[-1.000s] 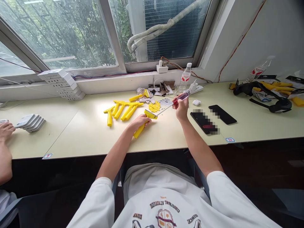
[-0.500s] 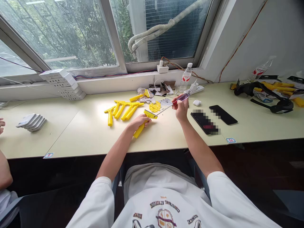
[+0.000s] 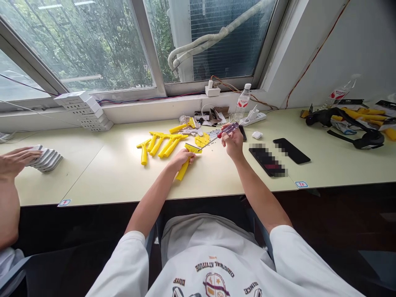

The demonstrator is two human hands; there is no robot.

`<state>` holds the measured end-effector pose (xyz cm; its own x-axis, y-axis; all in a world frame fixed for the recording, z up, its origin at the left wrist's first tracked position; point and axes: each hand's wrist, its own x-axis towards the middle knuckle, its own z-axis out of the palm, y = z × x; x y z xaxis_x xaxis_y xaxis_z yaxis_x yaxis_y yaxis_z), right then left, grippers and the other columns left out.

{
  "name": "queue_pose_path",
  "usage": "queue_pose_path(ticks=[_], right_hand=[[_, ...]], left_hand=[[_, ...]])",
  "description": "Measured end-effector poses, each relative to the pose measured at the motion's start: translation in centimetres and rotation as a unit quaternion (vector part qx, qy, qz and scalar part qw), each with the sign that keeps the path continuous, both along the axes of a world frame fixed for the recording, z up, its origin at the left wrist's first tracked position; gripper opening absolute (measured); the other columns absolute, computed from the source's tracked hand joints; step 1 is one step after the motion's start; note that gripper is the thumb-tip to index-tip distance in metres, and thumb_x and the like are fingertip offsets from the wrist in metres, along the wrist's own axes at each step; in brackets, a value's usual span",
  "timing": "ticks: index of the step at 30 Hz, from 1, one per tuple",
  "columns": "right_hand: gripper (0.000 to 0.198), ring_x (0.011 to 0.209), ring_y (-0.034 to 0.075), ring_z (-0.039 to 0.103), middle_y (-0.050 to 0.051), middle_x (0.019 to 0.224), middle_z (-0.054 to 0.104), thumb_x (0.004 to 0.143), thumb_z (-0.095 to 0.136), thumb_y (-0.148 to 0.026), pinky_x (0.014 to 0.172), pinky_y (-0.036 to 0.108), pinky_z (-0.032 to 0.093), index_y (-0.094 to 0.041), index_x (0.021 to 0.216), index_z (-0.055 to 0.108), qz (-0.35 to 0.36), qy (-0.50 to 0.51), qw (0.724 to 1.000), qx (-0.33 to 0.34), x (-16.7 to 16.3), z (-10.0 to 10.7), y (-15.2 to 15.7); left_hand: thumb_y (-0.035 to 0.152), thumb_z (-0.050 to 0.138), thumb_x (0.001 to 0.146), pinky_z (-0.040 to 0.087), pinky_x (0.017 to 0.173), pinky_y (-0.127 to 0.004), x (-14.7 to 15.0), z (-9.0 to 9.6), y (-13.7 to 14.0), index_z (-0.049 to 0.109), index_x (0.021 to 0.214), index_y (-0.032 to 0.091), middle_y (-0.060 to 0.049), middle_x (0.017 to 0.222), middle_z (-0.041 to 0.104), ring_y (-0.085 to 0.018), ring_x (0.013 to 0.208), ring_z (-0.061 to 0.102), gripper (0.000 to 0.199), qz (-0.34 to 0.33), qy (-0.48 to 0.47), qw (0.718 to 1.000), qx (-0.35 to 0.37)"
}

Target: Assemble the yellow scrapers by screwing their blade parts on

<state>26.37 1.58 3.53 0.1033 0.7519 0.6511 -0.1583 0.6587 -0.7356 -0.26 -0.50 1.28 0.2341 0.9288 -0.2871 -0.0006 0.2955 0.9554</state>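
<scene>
My left hand [image 3: 182, 159] is closed around a yellow scraper [image 3: 182, 171], its wide head pointing up and away from me. In my right hand [image 3: 233, 144] is a screwdriver [image 3: 229, 128] with a clear purple and red handle. The thin shaft slants down to the left, and its tip meets the scraper's head or lies very close to it. Several more yellow scrapers [image 3: 168, 144] lie beyond my left hand. Behind the held scraper are flat yellow pieces [image 3: 202, 140] and small metal blades [image 3: 215, 134], with tiny screws scattered near them.
Two dark phones, one nearer [image 3: 267, 161] and one farther [image 3: 291, 150], lie right of my right arm. A water bottle [image 3: 242, 103] and a power strip [image 3: 255, 118] stand by the wall. At left, another person's hand [image 3: 23, 159] touches a grey stack [image 3: 48, 161].
My right hand has shifted its grip on the screwdriver, and the handle sits slightly left. The scraper head tilts a little differently. The other person's hand has reached onto the grey stack.
</scene>
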Motion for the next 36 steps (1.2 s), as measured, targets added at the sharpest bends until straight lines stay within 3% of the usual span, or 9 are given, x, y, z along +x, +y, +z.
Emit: queue_pose_path(ticks=[3, 8, 17, 23, 30, 36], right_hand=[[0.06, 0.052, 0.008, 0.058, 0.0, 0.105, 0.074, 0.09, 0.09, -0.069, 0.042, 0.025, 0.05, -0.034, 0.133, 0.067, -0.014, 0.003, 1.0, 0.003, 0.2, 0.4, -0.1], [0.083, 0.058, 0.013, 0.065, 0.003, 0.116, 0.075, 0.092, 0.089, -0.069, 0.046, 0.029, 0.058, -0.049, 0.16, 0.044, -0.043, -0.002, 0.999, 0.032, 0.1, 0.5, -0.4], [0.064, 0.06, 0.015, 0.069, 0.003, 0.12, 0.074, 0.103, 0.073, -0.072, 0.048, 0.031, 0.06, -0.052, 0.158, 0.047, -0.04, -0.039, 0.993, 0.106, 0.2, -0.8, 0.1], [0.065, 0.065, 0.017, 0.074, 0.007, 0.129, 0.076, 0.104, 0.065, -0.08, 0.053, 0.034, 0.064, -0.047, 0.159, 0.049, -0.077, -0.042, 0.992, 0.094, 0.5, -0.5, 0.2], [0.061, 0.058, 0.01, 0.063, -0.003, 0.102, 0.067, 0.095, 0.086, -0.071, 0.048, 0.025, 0.057, -0.041, 0.138, 0.055, -0.095, 0.018, 0.991, 0.09, -0.1, -0.3, 0.2], [0.067, 0.065, 0.017, 0.068, 0.006, 0.122, 0.073, 0.095, 0.072, -0.087, 0.05, 0.036, 0.061, -0.041, 0.142, 0.054, -0.093, -0.004, 0.995, 0.048, 0.1, 0.1, -0.7]], left_hand=[[0.01, 0.078, 0.092, 0.043, 0.057, -0.026, 0.0, -0.7, 0.3, 0.062, 0.087, 0.018, -0.004, 0.074, 0.065, -0.011, 0.056, 0.054, 0.018, -0.017, 0.029, 0.999, 0.023], [0.015, 0.083, 0.09, 0.048, 0.06, -0.027, -0.6, -1.4, 0.8, 0.063, 0.089, 0.019, -0.004, 0.074, 0.067, -0.013, 0.058, 0.058, 0.021, -0.025, 0.032, 0.999, 0.02], [0.01, 0.078, 0.09, 0.048, 0.058, -0.026, -1.0, -1.6, 1.2, 0.063, 0.092, 0.018, -0.006, 0.082, 0.07, -0.011, 0.058, 0.058, 0.018, -0.004, -0.012, 1.0, -0.008], [0.01, 0.077, 0.092, 0.051, 0.059, -0.026, -1.2, -1.8, 1.2, 0.06, 0.094, 0.02, -0.006, 0.082, 0.07, -0.012, 0.059, 0.06, 0.019, 0.001, -0.004, 1.0, -0.009], [0.009, 0.075, 0.092, 0.05, 0.059, -0.026, -0.8, -1.1, 0.7, 0.058, 0.092, 0.02, -0.005, 0.081, 0.07, -0.011, 0.059, 0.059, 0.02, 0.007, 0.006, 1.0, -0.005], [0.011, 0.078, 0.091, 0.052, 0.06, -0.027, -0.8, -1.2, 0.7, 0.06, 0.093, 0.02, -0.005, 0.08, 0.07, -0.012, 0.059, 0.06, 0.02, 0.009, 0.018, 1.0, -0.004]])
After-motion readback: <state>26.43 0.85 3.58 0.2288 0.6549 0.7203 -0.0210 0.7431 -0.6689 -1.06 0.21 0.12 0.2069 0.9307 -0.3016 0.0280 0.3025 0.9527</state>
